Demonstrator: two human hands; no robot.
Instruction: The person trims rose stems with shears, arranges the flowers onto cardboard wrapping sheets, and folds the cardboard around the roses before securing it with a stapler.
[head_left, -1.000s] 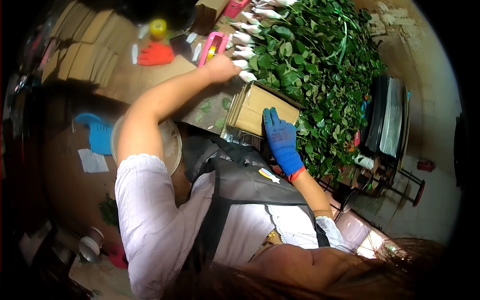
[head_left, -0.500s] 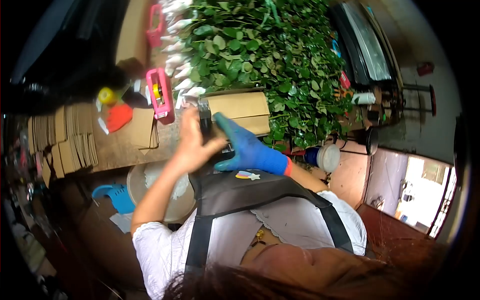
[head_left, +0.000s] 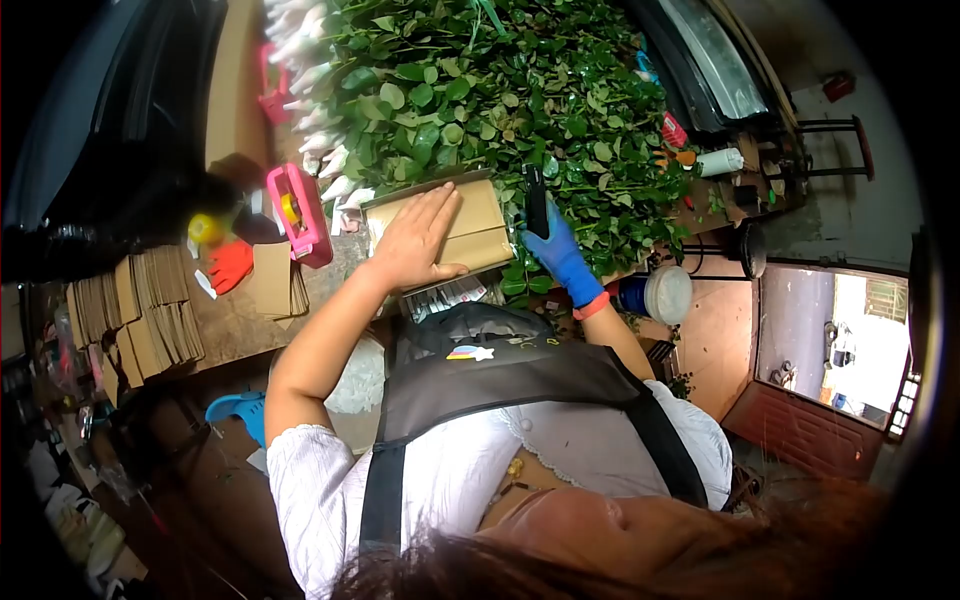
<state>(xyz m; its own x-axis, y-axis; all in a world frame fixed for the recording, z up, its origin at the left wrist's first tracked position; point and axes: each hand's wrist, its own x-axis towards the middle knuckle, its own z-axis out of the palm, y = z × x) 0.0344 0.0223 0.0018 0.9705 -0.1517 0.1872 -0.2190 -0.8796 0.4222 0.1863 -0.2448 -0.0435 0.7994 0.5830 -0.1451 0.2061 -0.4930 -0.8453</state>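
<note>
Fingers (head_left: 439,210) flat on cardboard (head_left: 481,212)!

Head view: left hand (head_left: 408,248) bare, open, grasping nothing; gloved right hand (head_left: 562,255) closed round a black tool (head_left: 536,195). Cardboard's beside leafy stems (head_left: 450,100); even palm pressure, fingertips clear of the tool, should steady it.

Cardboard (head_left: 481,212) before leafy stems (head_left: 510,110), tape dispenser (head_left: 308,234) left, bucket (head_left: 668,295) right

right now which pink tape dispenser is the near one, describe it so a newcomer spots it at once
Start at the big heap of green leafy stems and follow the white-wrapped heads along its left edge down toward the worker. Just left of the lowest heads sits the near dispenser. Unlike the farther pink one, it shows a yellow roll inside.
</note>
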